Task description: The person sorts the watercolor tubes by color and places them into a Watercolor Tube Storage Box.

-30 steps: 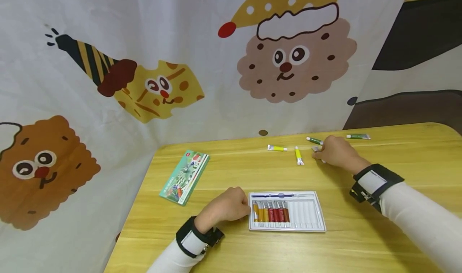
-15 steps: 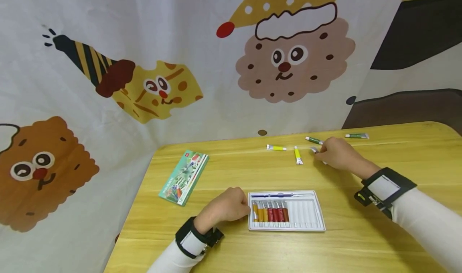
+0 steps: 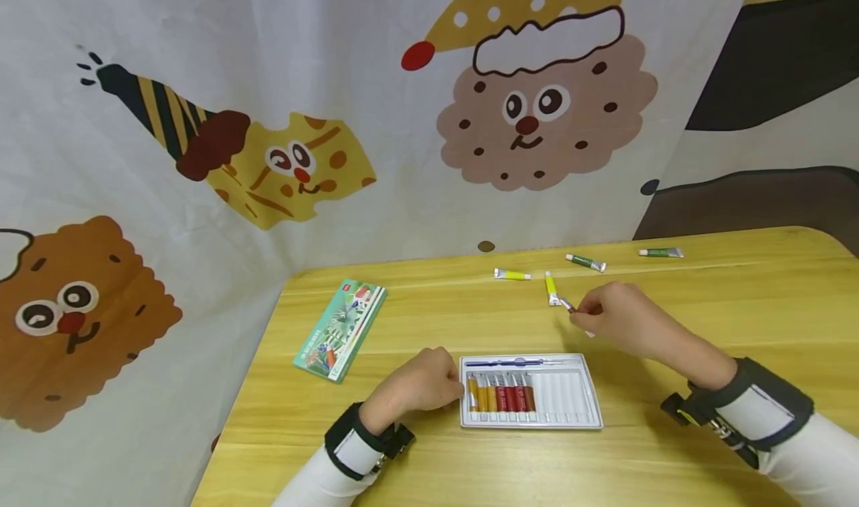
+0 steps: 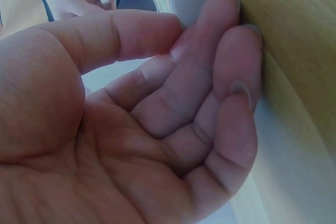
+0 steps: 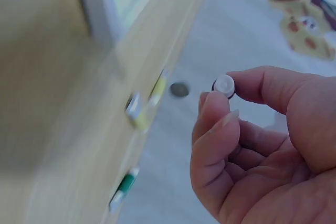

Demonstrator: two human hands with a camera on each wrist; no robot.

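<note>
While right hand pinches paint tube between fingers, we advise steady hold, clear of yellow paint tube; left hand fingers curled at paint tray, grip unconfirmed.

I am at a yellowish wood-grain table with a rounded far right corner. Flat near the middle, before me, lies a white tray. To my left, a green printed box lies at a slant. Towards the far edge are four small tubes: a yellow one crosswise, a yellow one pointing away, a green one slightly angled and, farthest right, another green one.
</note>
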